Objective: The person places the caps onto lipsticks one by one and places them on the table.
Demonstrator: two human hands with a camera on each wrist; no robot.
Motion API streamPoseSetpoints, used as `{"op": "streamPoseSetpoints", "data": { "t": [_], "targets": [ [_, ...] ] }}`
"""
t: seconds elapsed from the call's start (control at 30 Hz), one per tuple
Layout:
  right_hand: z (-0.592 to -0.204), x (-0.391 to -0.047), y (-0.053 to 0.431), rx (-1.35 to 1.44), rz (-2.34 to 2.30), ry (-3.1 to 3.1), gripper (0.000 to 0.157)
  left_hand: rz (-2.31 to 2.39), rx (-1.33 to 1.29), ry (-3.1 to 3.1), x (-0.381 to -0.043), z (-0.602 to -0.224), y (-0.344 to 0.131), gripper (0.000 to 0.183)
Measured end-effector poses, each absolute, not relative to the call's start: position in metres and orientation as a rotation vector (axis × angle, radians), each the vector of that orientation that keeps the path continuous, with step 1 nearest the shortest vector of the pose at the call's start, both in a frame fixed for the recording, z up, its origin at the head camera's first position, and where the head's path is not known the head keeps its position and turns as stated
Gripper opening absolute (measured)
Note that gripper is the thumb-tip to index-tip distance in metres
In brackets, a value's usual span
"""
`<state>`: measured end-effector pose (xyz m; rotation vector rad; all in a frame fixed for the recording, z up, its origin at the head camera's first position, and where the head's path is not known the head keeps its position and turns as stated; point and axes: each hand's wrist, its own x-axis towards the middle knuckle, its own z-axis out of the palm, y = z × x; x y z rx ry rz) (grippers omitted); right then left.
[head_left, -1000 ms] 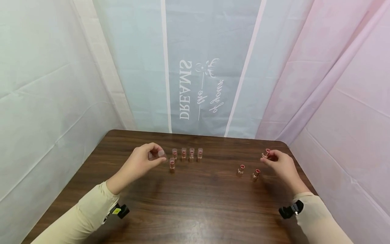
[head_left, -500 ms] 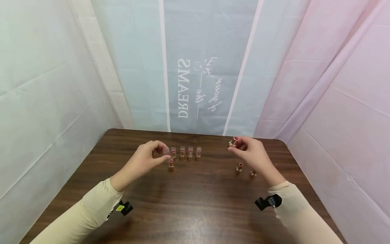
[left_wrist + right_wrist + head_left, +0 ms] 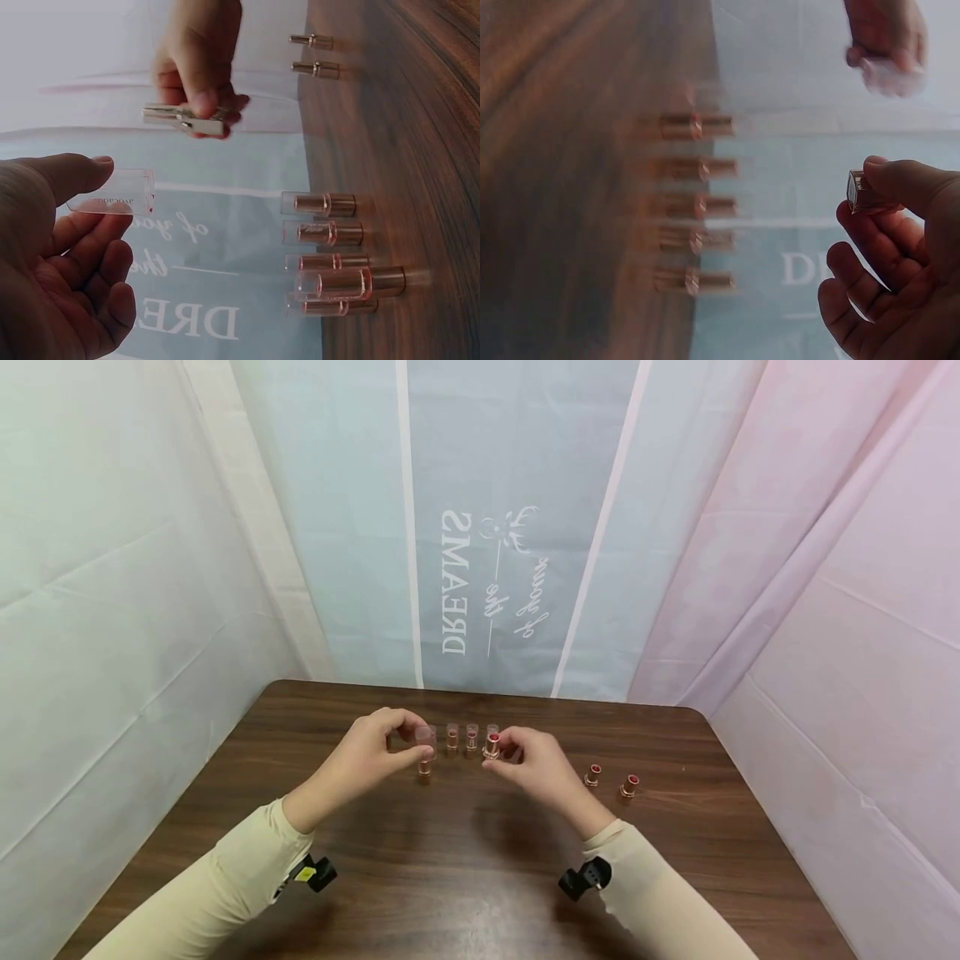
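Note:
My left hand (image 3: 371, 758) pinches a clear lipstick cap (image 3: 124, 192) between thumb and fingers, raised over the table beside the capped lipsticks. The cap carries small dark lettering. In my right hand (image 3: 546, 774) a gold lipstick tube without its cap (image 3: 492, 744) is held upright by thumb and fingers, its red tip showing in the head view. Cap and tube face each other with a gap between them. Several lipsticks with clear caps (image 3: 330, 232) stand upright on the table, most in a row and one in front, partly behind my hands in the head view.
Two uncapped lipsticks, one nearer the middle (image 3: 593, 775) and one farther right (image 3: 630, 786), stand on the brown wooden table (image 3: 465, 877). A grey-blue curtain (image 3: 517, 460) with lettering hangs behind the far edge, and pale cloth flanks both sides.
My right hand has carried the uncapped lipstick from the far right leftward to the capped ones. My left hand, still pinching the cap, has shifted slightly right.

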<state>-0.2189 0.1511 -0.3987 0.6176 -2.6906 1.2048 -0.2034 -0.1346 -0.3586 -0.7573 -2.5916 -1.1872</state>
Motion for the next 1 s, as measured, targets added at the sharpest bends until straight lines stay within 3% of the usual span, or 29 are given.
{"op": "streamPoseSetpoints", "data": {
  "t": [0.3,1.0],
  "targets": [
    [-0.422,-0.213,0.127,0.648,1.228,-2.725,0.018,-1.239,-0.776,-2.554,-0.205,-0.356,-0.128,0.02],
    [-0.419,-0.21,0.106,0.751,1.169,-2.718,0.015,-1.191,-0.926,-2.605,-0.215,-0.367,-0.107,0.015]
  ]
}}
